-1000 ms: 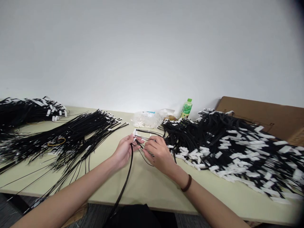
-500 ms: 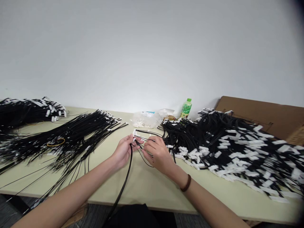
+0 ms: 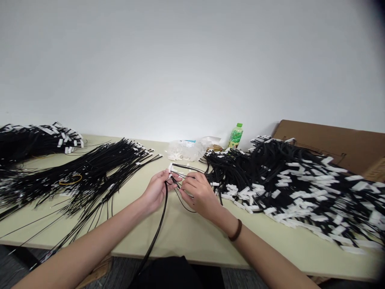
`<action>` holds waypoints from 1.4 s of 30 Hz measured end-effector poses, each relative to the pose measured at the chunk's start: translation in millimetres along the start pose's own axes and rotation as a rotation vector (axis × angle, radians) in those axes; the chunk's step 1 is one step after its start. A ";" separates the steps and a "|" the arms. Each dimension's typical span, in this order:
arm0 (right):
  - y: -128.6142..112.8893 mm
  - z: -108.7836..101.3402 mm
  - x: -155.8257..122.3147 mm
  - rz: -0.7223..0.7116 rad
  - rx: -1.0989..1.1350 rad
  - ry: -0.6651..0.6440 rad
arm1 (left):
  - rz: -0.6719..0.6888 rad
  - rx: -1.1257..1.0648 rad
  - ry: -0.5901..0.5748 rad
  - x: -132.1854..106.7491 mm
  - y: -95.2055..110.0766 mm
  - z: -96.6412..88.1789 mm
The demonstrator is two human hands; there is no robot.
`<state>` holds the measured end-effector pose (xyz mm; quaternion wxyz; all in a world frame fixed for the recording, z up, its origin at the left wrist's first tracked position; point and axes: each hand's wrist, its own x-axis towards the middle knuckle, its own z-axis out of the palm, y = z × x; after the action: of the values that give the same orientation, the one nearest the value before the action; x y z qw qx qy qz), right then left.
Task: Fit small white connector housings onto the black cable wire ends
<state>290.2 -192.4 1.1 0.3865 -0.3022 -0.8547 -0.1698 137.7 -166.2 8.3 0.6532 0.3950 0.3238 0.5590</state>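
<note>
My left hand [image 3: 158, 188] is closed on a white connector [image 3: 171, 167], which shows above the fingertips. Black wires run from this connector toward the right, and a thicker black cable [image 3: 162, 216] hangs from the same hand down past the table's front edge. My right hand [image 3: 198, 192] pinches thin black wires [image 3: 184, 176] just right of the connector; its fingertips are partly hidden behind the hand. A loop of thin wire dips below the right fingers. The two hands are close together but apart, above the middle of the table [image 3: 180, 241].
At the left lie bundles of black cables [image 3: 90, 172] with white ends. A large pile of black cables with white connectors [image 3: 288, 188] covers the right side. Behind are a clear plastic bag [image 3: 185, 150], a green-capped bottle [image 3: 236, 137] and a cardboard box [image 3: 327, 140].
Both hands keep nearly the same place and hold. The view has shifted very slightly; the cables on the table have not moved.
</note>
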 end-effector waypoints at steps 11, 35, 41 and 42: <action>1.3 1.1 -1.2 0.001 -0.003 -0.029 | -0.007 -0.002 0.011 -0.5 0.0 1.4; 0.6 0.5 -0.5 0.002 0.013 -0.051 | -0.007 0.012 0.003 -0.6 0.6 1.8; 0.5 0.5 -0.6 -0.007 0.016 -0.052 | 0.002 0.018 -0.004 -1.9 0.9 2.9; 0.5 0.5 -0.7 -0.009 0.018 -0.055 | 0.001 0.021 -0.003 -1.9 1.0 2.9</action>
<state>290.6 -192.0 0.2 0.3646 -0.2993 -0.8679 -0.1557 139.4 -168.5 10.5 0.6493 0.4026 0.3284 0.5554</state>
